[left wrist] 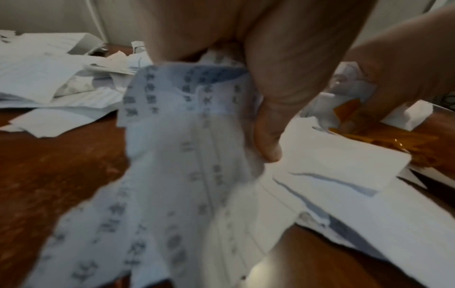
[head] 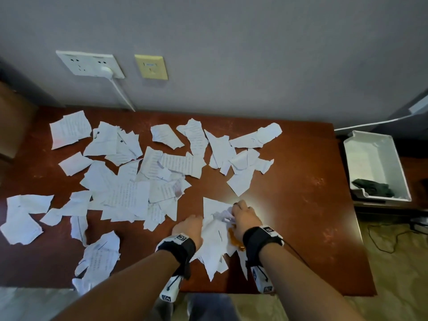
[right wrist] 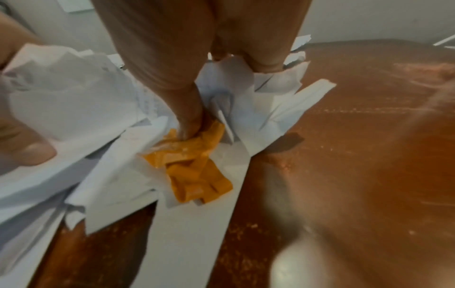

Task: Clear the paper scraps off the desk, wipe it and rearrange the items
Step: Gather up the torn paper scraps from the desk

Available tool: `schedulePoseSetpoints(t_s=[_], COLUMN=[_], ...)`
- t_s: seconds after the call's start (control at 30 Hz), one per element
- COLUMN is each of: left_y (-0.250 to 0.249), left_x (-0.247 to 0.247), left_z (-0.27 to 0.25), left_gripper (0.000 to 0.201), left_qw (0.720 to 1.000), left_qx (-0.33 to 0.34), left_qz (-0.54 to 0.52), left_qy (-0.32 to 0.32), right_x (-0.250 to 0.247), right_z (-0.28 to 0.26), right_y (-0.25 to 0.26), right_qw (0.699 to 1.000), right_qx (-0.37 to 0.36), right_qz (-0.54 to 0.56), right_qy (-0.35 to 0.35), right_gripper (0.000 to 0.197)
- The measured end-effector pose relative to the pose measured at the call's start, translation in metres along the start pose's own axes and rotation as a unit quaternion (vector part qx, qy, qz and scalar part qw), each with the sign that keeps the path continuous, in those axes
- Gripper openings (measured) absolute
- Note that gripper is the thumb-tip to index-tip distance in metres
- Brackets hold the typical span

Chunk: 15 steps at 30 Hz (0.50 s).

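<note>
Head view showed me leaning over the reddish-brown desk, with both hands low at its near edge, right of the middle; torn paper scraps lay strewn over the left and centre of the top, many overlapping, some printed with lines of text; one scrap hung partly over the near left edge. Between my hands sat a gathered wad of white pieces, its torn tails pointing toward me. My left hand gripped the wad from its left side; the left wrist view caught my thumb pressed against a printed strip, pinching it to the curled fingers above. My right hand closed on the wad's far right part; from the right wrist its thumb dug down into a crumpled orange strip that lay tangled among the white pieces, while the other fingers curled round creased paper behind. The wad rested on the desk. Off the desk's right end stood a white tray holding something dark; what it was I could not tell. On the wall behind were a white socket plate with a plug in it and a yellowish one just beside it.
</note>
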<state>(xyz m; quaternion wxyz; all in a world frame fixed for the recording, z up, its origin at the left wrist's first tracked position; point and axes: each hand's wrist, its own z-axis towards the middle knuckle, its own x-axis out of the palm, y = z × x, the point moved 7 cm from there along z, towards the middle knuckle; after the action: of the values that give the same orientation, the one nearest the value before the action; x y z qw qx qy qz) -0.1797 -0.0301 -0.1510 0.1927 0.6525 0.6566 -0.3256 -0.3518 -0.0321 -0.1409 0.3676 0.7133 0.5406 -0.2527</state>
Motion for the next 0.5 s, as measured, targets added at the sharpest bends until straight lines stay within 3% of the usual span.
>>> schedulePoseSetpoints(t_s=[0.07, 0.23, 0.37, 0.5], left_y=[-0.004, -0.009, -0.010, -0.010], left_x=[0.002, -0.002, -0.002, -0.014], left_z=[0.002, 0.003, 0.001, -0.005], left_gripper=[0.043, 0.037, 0.028, 0.029], left_qw=[1.000, 0.994, 0.998, 0.999], left_qx=[0.005, -0.009, -0.031, -0.049], left_qz=[0.025, 0.105, 0.061, -0.013], left_qy=[-0.007, -0.038, -0.016, -0.011], right_x=[0.002, 0.004, 0.004, -0.007], right_z=[0.003, 0.002, -0.001, -0.007], right_y=[-0.002, 0.000, 0.005, 0.004], right_qw=[0.999, 0.998, 0.998, 0.997], right_qx=[0.011, 0.019, 0.010, 0.015], right_qz=[0.037, 0.049, 0.018, 0.033], right_qy=[0.004, 0.029, 0.054, 0.074], right_gripper=[0.045, 0.030, 0.027, 0.008])
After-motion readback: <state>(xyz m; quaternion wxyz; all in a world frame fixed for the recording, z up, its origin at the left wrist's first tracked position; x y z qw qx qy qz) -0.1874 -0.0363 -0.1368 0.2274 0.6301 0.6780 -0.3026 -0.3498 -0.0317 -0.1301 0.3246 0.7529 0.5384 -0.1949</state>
